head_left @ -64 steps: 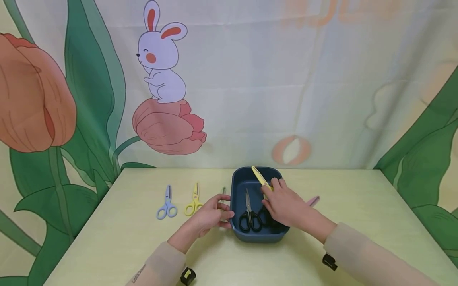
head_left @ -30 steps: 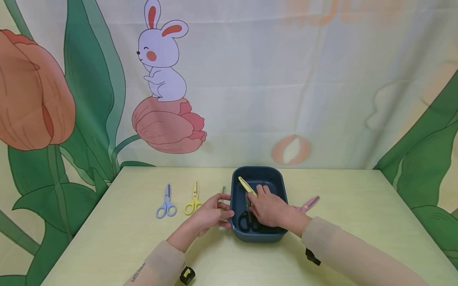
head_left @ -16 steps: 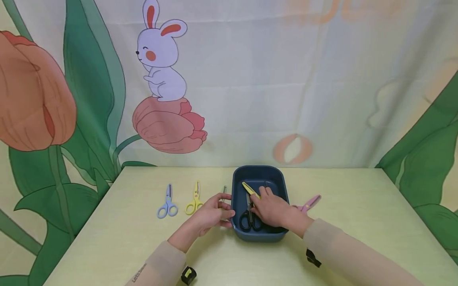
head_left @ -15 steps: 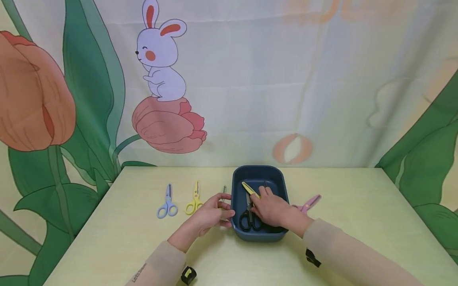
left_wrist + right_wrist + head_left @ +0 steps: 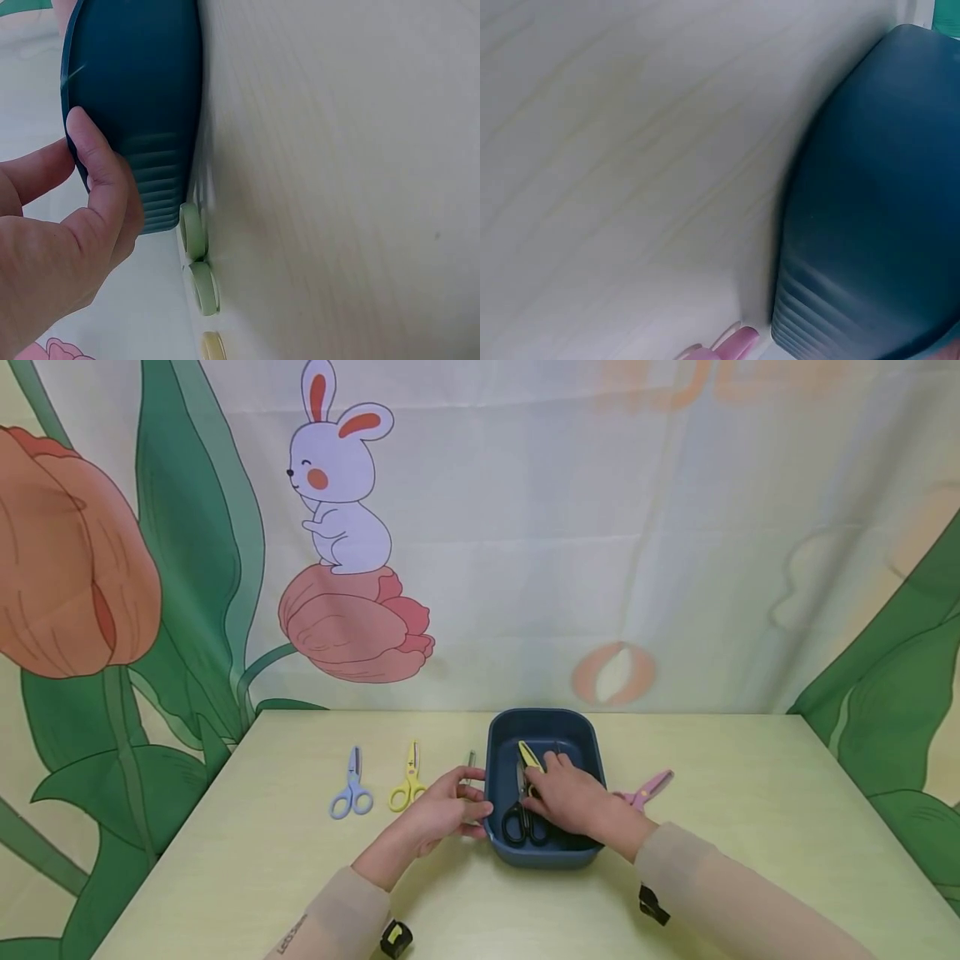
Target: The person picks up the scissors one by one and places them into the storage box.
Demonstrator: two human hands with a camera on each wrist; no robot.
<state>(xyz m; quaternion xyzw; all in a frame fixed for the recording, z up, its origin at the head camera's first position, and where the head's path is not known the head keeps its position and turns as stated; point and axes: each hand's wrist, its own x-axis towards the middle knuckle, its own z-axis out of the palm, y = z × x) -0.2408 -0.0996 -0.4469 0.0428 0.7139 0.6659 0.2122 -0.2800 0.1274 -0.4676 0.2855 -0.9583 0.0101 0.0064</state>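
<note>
A dark blue bin (image 5: 547, 857) stands on the table. My left hand (image 5: 446, 810) grips its left rim, thumb and fingers on either side of the wall, as the left wrist view shows. Down inside the bin, my right hand (image 5: 570, 793) holds yellow scissors (image 5: 529, 754), blades toward the far end, handles hidden under the hand. Black-handled scissors (image 5: 516, 827) lie beside them on the bin floor, partly covered by the fingers. The bin's outer side (image 5: 870, 195) fills the right of the right wrist view, where most of the right hand is hidden.
Left of the bin lie blue scissors (image 5: 352, 797), another yellow pair (image 5: 407, 789) and green scissors (image 5: 471, 758), whose handle loops (image 5: 193, 232) show close to the bin. To its right are pink scissors (image 5: 651, 789). A printed cloth (image 5: 510, 568) hangs behind the table.
My right hand has lowered the yellow scissors leftward into the bin, and their blades have since swung nearer to straight ahead. The left hand keeps its grip on the rim.
</note>
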